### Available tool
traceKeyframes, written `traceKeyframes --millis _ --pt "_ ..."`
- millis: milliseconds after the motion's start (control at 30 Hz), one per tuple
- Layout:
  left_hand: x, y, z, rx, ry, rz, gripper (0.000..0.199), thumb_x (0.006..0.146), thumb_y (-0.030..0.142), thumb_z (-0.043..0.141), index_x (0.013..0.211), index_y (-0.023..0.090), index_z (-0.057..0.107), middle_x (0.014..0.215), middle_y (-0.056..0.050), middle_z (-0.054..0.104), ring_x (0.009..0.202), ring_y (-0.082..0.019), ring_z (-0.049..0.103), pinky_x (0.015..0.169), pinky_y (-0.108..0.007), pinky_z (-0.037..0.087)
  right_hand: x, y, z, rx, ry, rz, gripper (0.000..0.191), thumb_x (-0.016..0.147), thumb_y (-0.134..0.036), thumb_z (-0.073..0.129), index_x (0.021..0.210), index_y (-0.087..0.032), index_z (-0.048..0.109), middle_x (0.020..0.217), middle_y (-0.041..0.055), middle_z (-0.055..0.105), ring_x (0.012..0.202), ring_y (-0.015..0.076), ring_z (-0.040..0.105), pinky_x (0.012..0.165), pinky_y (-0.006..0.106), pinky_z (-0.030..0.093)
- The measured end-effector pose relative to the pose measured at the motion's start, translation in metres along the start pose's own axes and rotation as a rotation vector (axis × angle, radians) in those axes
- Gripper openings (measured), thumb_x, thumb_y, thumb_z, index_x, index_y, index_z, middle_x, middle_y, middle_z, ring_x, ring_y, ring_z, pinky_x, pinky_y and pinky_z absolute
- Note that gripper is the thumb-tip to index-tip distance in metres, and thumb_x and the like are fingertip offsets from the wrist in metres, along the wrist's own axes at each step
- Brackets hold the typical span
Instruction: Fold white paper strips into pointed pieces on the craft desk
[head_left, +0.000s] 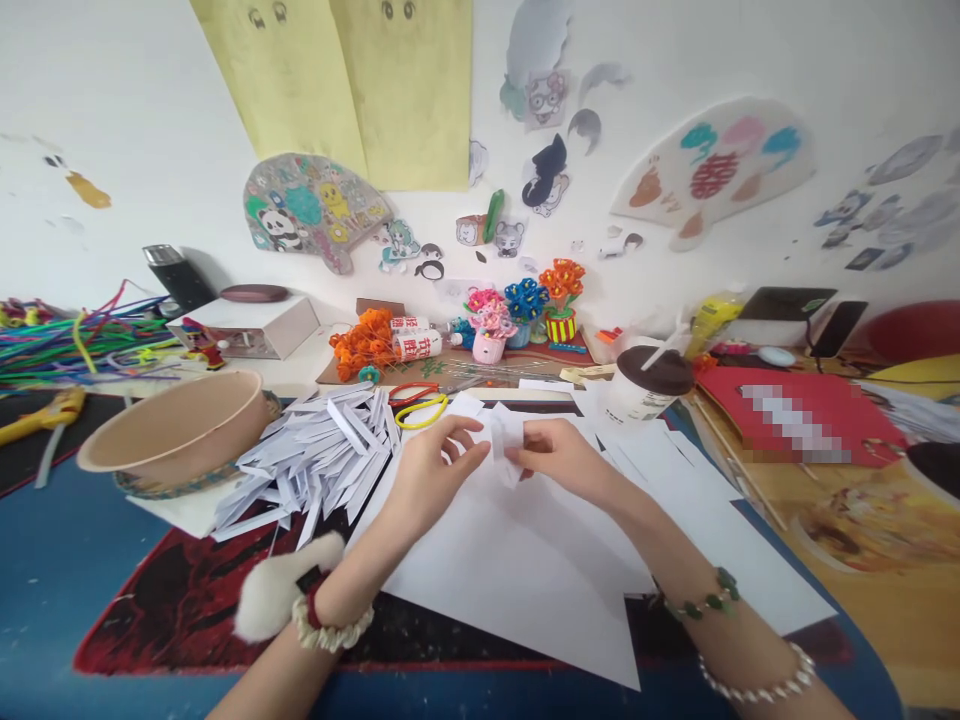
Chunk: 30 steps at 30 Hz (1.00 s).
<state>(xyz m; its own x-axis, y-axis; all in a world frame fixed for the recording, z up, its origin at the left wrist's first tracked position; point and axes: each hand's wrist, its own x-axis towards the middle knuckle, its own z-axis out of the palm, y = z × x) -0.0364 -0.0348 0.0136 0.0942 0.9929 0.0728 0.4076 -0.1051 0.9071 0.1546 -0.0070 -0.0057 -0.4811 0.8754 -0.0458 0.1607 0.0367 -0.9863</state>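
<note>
A small piece of folded white paper [508, 428] is held up between my two hands, above a large white sheet. My right hand [559, 458] pinches its right side, fingers closed. At its left edge, my left hand [442, 468] has its curled index finger and thumb close together on the paper. White on white, the exact folds are hard to make out. Under my hands lie large white paper sheets [517, 590]. Left of my left hand is a heap of narrow folded paper strips [330, 450]. Yellow-and-red handled scissors or pliers [421, 408] lie just beyond it.
A beige bowl [172, 430] stands at left, near a yellow glue gun [45, 415]. A lidded cup with a straw [649, 385] stands behind the sheets. Pipe-cleaner flowers [487, 325] line the back. A white fluffy object [281, 590] lies by my left wrist; a red folder [795, 410] is at right.
</note>
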Motion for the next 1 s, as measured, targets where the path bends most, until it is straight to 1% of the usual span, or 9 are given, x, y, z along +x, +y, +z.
traceKeyframes --millis 100,167,233,333,433,533,667,833,1000 --pt "0.010 0.002 -0.006 0.178 -0.028 0.145 0.034 0.078 0.039 0.065 0.107 0.022 0.066 0.096 -0.004 0.067 0.073 -0.015 0.056 0.061 -0.026 0.043 -0.002 -0.006 -0.016 -0.133 -0.158 0.042 0.016 0.079 -0.033 0.065 0.078 -0.016 0.066 0.074 0.0024 0.065 0.068 0.0160 0.060 0.062 0.028 0.047" --pt "0.018 0.002 -0.003 0.225 -0.096 0.198 0.029 0.077 0.037 0.065 0.103 0.024 0.068 0.095 -0.002 0.069 0.073 -0.014 0.056 0.063 -0.026 0.043 -0.001 -0.009 -0.023 -0.257 -0.221 0.025 0.020 0.077 -0.031 0.065 0.065 -0.017 0.058 0.061 -0.0023 0.057 0.060 0.0134 0.054 0.057 0.026 0.042" --pt "0.026 0.000 0.004 0.264 -0.124 0.203 0.016 0.078 0.032 0.064 0.089 0.023 0.071 0.086 0.000 0.071 0.068 -0.014 0.054 0.065 -0.027 0.042 0.002 -0.010 -0.029 -0.360 -0.240 0.020 0.027 0.077 -0.033 0.065 0.059 -0.018 0.051 0.054 -0.0049 0.050 0.055 0.0117 0.049 0.053 0.025 0.037" --pt "0.034 -0.009 0.013 0.260 -0.119 0.097 0.009 0.075 0.027 0.063 0.074 0.020 0.070 0.076 0.000 0.071 0.065 -0.014 0.055 0.064 -0.027 0.042 0.006 -0.004 -0.035 -0.397 -0.177 0.087 0.021 0.075 -0.037 0.067 0.072 -0.017 0.061 0.058 -0.0026 0.058 0.057 0.0137 0.054 0.055 0.026 0.039" --pt "0.040 -0.022 0.019 0.201 -0.138 -0.063 0.011 0.070 0.029 0.066 0.068 0.018 0.067 0.068 0.000 0.068 0.063 -0.014 0.058 0.060 -0.026 0.042 0.008 0.008 -0.037 -0.377 -0.092 0.147 0.032 0.069 -0.037 0.074 0.092 -0.016 0.068 0.068 0.0021 0.067 0.065 0.0172 0.060 0.061 0.028 0.044" --pt "0.042 -0.035 0.020 0.144 -0.149 -0.150 0.017 0.067 0.031 0.067 0.060 0.018 0.060 0.063 0.000 0.065 0.059 -0.014 0.056 0.055 -0.025 0.040 0.009 0.022 -0.034 -0.357 -0.038 0.166 0.036 0.061 -0.029 0.080 0.094 -0.017 0.071 0.071 0.0021 0.068 0.066 0.0172 0.062 0.063 0.029 0.047" --pt "0.045 -0.042 0.015 0.243 -0.241 -0.036 0.017 0.070 0.032 0.064 0.059 0.019 0.060 0.064 0.001 0.064 0.060 -0.014 0.052 0.057 -0.026 0.038 0.011 0.033 -0.032 -0.410 0.029 0.123 0.024 0.060 -0.022 0.078 0.083 -0.019 0.074 0.065 -0.0001 0.065 0.062 0.0153 0.058 0.060 0.029 0.046" --pt "0.049 -0.041 0.011 0.385 -0.297 0.175 0.008 0.073 0.030 0.067 0.077 0.024 0.070 0.075 0.001 0.069 0.069 -0.016 0.053 0.064 -0.028 0.038 0.014 0.036 -0.036 -0.393 0.001 0.106 0.019 0.061 -0.022 0.077 0.080 -0.022 0.076 0.059 -0.0024 0.061 0.055 0.0129 0.053 0.054 0.027 0.042" --pt "0.051 -0.048 0.012 0.376 -0.321 0.148 0.002 0.072 0.025 0.069 0.072 0.023 0.070 0.067 0.002 0.068 0.061 -0.014 0.054 0.061 -0.026 0.038 0.013 0.041 -0.036 -0.379 0.066 0.069 0.018 0.064 -0.022 0.076 0.083 -0.023 0.076 0.068 -0.0008 0.065 0.060 0.0127 0.054 0.057 0.027 0.043"
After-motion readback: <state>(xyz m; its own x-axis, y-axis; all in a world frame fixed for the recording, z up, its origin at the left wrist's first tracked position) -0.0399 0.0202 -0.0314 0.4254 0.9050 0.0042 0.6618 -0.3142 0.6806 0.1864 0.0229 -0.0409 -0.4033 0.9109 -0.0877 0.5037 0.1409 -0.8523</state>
